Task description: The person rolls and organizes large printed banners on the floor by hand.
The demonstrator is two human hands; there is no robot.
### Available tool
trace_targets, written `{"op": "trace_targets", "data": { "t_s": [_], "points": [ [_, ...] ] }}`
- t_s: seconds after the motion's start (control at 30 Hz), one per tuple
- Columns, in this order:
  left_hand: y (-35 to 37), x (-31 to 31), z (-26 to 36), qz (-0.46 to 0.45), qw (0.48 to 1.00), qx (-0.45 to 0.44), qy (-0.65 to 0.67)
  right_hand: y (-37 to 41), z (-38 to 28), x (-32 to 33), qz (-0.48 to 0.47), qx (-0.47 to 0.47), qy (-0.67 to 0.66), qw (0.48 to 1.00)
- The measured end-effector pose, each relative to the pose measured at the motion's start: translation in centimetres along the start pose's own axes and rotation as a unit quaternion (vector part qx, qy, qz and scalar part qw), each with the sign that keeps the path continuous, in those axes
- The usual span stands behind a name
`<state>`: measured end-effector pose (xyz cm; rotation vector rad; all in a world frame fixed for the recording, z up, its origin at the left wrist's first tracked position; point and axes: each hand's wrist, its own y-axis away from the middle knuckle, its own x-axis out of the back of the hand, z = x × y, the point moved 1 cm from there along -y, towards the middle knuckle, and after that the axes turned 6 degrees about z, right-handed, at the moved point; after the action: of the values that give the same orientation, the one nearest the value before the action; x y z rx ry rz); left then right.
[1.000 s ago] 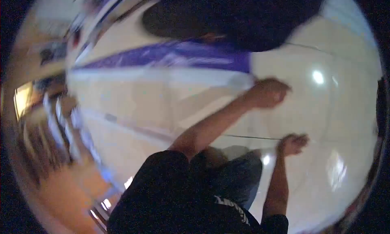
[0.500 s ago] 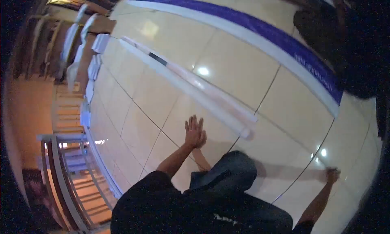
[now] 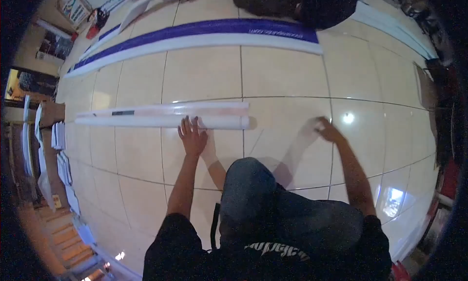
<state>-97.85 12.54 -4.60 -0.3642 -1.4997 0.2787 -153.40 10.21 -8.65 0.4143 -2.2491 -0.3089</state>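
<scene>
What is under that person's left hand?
The left hand lies flat: fingertips on the near white roll, palm on the tiled floor. Anything directly beneath the palm is covered.

The place is a sign-printing workshop, indicated by rolled white sheets [image 3: 161,116] and a long purple-and-white banner [image 3: 195,34] laid on the glossy tiled floor [image 3: 282,71], with stacked sheet stock [image 3: 58,134] alongside.

We see a glossy cream tile floor [image 3: 282,71]. On it are two long white rolls [image 3: 161,116] lying side by side and touching, mid-floor. Purple-and-white banner [image 3: 204,32] lies flat farther out, roughly parallel. White stacks [image 3: 58,134] line the left edge.
</scene>
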Motion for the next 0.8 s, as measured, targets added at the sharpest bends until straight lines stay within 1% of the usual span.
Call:
{"op": "trace_targets", "data": {
  "t_s": [0.03,0.1,0.13,0.2,0.23,0.27,0.3,0.33,0.37,0.4,0.43,0.47,0.5,0.53,0.57,0.63,0.67,0.7,0.73,0.77,0.8],
  "points": [
    [-1.5,-0.7,0.2,0.013,1.0,-0.002,0.008,0.4,-1.0,-1.8,-0.067,0.007,-0.052,0.996],
    [-3.9,-3.8,-0.2,-0.144,0.985,-0.083,0.043,2.2,-7.8,-2.7,-0.079,0.044,0.057,0.994],
    [-5.0,-5.1,0.1,-0.142,0.979,-0.106,0.099,2.7,-11.0,-2.5,-0.075,0.051,0.062,0.994],
    [-6.5,-5.8,4.6,-0.245,0.946,-0.089,0.192,3.6,-15.8,-2.6,-0.031,0.093,0.171,0.98],
    [-5.4,-7.8,7.0,-0.235,0.944,-0.127,0.191,4.1,-17.2,-2.7,-0.042,0.111,0.164,0.979],
    [-4.5,-8.6,10.0,-0.246,0.931,-0.139,0.23,4.2,-19.1,-2.7,-0.009,0.135,0.225,0.965],
    [-4.3,-7.5,13.9,-0.212,0.917,-0.195,0.277,4.0,-20.6,-3.6,0.026,0.163,0.28,0.946],
    [-4.1,-6.5,18.1,-0.215,0.91,-0.213,0.284,3.3,-20.4,-4.6,0.058,0.183,0.281,0.94],
    [-3.8,-8.5,21.1,-0.175,0.865,-0.296,0.365,1.9,-19.0,-5.8,0.064,0.177,0.25,0.95],
    [-4.0,-7.0,22.7,-0.201,0.853,-0.305,0.372,0.7,-16.3,-6.9,0.069,0.164,0.22,0.959],
    [-4.2,-5.5,24.2,-0.228,0.841,-0.312,0.379,-0.5,-12.1,-7.1,0.047,0.146,0.123,0.98],
    [-4.8,-3.5,24.8,-0.272,0.86,-0.292,0.318,1.4,-13.0,-3.7,0.062,0.118,0.16,0.978],
    [-4.5,-3.6,23.5,-0.275,0.86,-0.286,0.321,2.1,-6.6,-4.3,0.173,0.158,0.18,0.955],
    [-4.0,-4.4,21.3,-0.271,0.865,-0.267,0.326,3.9,-6.1,-1.2,0.155,0.141,0.193,0.959],
    [-3.8,-5.4,18.8,-0.265,0.87,-0.251,0.331,5.1,-1.8,1.0,0.11,0.096,0.233,0.961],
    [-2.9,-7.2,11.7,-0.233,0.894,-0.262,0.279,7.8,11.5,4.9,0.178,0.043,0.326,0.928],
    [-3.2,-5.2,7.6,-0.212,0.907,-0.228,0.284,9.7,16.7,6.7,0.222,0.007,0.398,0.89],
    [-4.2,-2.8,5.0,-0.257,0.922,-0.164,0.238,12.1,19.5,8.2,0.259,-0.032,0.469,0.844],
    [-3.6,-2.9,1.6,-0.247,0.938,-0.15,0.191,13.4,18.5,8.6,0.251,-0.048,0.468,0.846],
    [-4.1,-1.9,-0.6,-0.244,0.94,-0.153,0.182,13.3,14.6,9.0,0.227,0.036,0.409,0.883],
    [-4.2,-1.0,-1.9,-0.215,0.943,-0.175,0.184,12.9,11.1,9.1,0.205,0.113,0.345,0.909]
  ]
}}
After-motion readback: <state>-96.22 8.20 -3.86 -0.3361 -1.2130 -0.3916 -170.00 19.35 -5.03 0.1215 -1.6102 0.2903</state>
